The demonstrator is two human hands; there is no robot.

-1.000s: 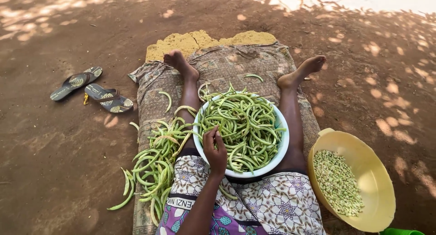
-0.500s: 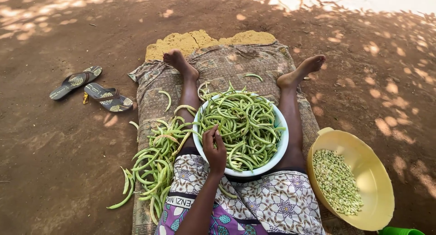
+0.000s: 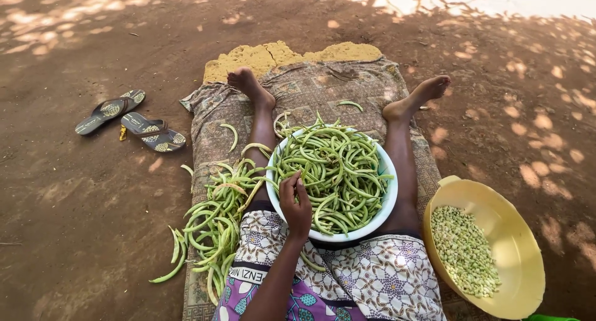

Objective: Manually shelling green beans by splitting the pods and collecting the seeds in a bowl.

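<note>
I sit on a patterned mat (image 3: 310, 91) with both legs stretched out. A white bowl (image 3: 386, 208) heaped with long green bean pods (image 3: 338, 169) stands between my legs. My left hand (image 3: 295, 204) lies on the pods at the bowl's near left edge, back of the hand up. Its fingertips are among the pods, so its grip is hidden. My right hand is out of view. A pile of empty-looking green pods (image 3: 214, 225) lies on the mat left of my left leg.
A yellow basin (image 3: 524, 259) holding pale shelled beans (image 3: 462, 249) sits on the dirt to my right. Two sandals (image 3: 133, 122) lie on the ground at the left. Yellow foam (image 3: 279, 54) sticks out beyond the mat's far end. Bare reddish dirt surrounds everything.
</note>
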